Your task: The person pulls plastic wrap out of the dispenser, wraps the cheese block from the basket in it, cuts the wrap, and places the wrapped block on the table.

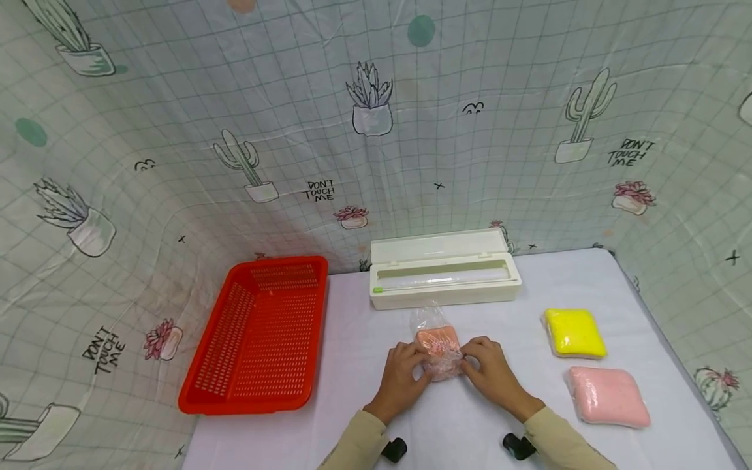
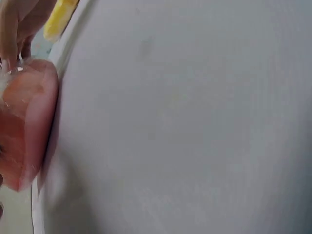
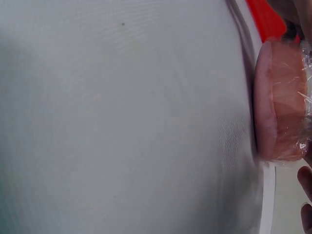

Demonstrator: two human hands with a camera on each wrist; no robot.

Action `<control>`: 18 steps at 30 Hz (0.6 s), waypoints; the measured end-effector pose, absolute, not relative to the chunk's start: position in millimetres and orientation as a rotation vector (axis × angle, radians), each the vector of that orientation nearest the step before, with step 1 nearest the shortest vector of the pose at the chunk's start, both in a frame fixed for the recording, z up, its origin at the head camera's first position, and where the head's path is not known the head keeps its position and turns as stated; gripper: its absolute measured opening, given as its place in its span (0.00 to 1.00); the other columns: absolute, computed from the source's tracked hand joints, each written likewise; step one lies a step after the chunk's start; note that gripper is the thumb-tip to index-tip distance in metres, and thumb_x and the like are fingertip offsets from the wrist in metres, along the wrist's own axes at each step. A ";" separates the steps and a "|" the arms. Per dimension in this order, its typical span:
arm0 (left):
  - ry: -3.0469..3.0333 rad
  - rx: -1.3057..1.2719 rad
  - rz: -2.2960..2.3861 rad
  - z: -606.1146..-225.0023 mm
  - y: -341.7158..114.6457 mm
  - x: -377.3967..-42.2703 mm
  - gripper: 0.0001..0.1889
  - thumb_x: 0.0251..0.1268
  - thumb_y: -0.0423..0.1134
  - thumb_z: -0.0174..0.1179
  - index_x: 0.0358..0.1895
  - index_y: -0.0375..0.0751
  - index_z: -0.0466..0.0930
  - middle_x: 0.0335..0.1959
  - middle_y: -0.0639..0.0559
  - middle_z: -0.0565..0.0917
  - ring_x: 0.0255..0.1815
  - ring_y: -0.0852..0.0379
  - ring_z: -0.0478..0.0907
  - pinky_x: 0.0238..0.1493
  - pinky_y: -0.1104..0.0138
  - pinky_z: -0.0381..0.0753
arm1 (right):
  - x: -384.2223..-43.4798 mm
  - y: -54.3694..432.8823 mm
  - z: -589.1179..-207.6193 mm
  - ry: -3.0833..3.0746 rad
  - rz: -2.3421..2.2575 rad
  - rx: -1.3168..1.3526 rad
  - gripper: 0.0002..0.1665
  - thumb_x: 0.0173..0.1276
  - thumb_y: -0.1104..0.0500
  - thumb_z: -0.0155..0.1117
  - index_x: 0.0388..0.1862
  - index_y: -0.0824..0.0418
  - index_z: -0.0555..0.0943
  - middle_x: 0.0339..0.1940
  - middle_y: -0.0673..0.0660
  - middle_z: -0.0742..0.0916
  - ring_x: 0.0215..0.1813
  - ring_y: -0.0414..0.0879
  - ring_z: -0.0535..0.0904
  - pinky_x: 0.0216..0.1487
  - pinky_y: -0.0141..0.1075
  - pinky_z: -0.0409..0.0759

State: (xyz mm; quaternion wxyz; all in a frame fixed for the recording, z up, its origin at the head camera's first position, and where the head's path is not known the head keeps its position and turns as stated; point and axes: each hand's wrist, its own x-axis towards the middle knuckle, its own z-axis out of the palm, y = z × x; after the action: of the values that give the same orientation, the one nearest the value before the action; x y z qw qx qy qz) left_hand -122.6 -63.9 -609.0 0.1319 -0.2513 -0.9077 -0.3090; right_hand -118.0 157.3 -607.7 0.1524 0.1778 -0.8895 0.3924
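Note:
In the middle of the table lies a salmon-orange block [image 1: 437,343] loosely covered in clear plastic film [image 1: 429,317], whose free end sticks out beyond its far side. My left hand [image 1: 402,378] pinches the film at the block's near left edge with thumb and fingers. From the right, my right hand [image 1: 490,371] pinches the film at the opposite edge. The left wrist view shows the block [image 2: 36,117] at its left border, with right-hand fingers [image 2: 22,31] at the crumpled film. The right wrist view shows the block [image 3: 278,102] flat on the cloth.
Behind the block stands a white film dispenser [image 1: 446,297], lid up, a roll inside. A red perforated basket [image 1: 320,326] stands left. To the right lie a yellow wrapped block [image 1: 574,333] and a pink wrapped block [image 1: 609,395]. Patterned curtain [image 1: 411,163] surrounds the white table.

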 end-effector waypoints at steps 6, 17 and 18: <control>-2.612 -0.486 -0.931 -606.7 -47.5 -126.2 0.12 0.58 0.35 0.77 0.43 0.44 0.86 0.36 0.54 0.84 0.38 0.58 0.73 0.43 0.65 0.70 | -121.6 155.7 -602.0 -2.620 1.126 0.439 0.18 0.58 0.76 0.71 0.46 0.64 0.87 0.38 0.53 0.87 0.49 0.53 0.80 0.58 0.58 0.69; -2.493 -0.419 -0.642 -610.1 -32.9 -124.7 0.18 0.51 0.37 0.83 0.39 0.46 0.81 0.36 0.55 0.79 0.39 0.56 0.74 0.43 0.64 0.72 | -120.3 149.5 -611.8 -2.468 0.748 0.638 0.32 0.44 0.73 0.85 0.49 0.62 0.82 0.49 0.59 0.86 0.54 0.58 0.81 0.54 0.54 0.78; -2.474 -0.456 -0.571 -610.8 -32.9 -124.7 0.18 0.50 0.37 0.83 0.38 0.47 0.81 0.36 0.56 0.79 0.39 0.56 0.74 0.44 0.64 0.73 | -120.4 149.4 -612.4 -2.442 0.704 0.671 0.31 0.43 0.73 0.86 0.46 0.61 0.82 0.50 0.58 0.86 0.54 0.58 0.81 0.54 0.53 0.78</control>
State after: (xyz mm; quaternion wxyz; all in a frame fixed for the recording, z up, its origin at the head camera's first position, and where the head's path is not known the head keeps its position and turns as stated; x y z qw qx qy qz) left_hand -124.7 -32.9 -610.8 0.2774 -0.1698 -0.9214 -0.2127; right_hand -120.4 149.4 -612.4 0.2539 0.2469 -0.8986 0.2589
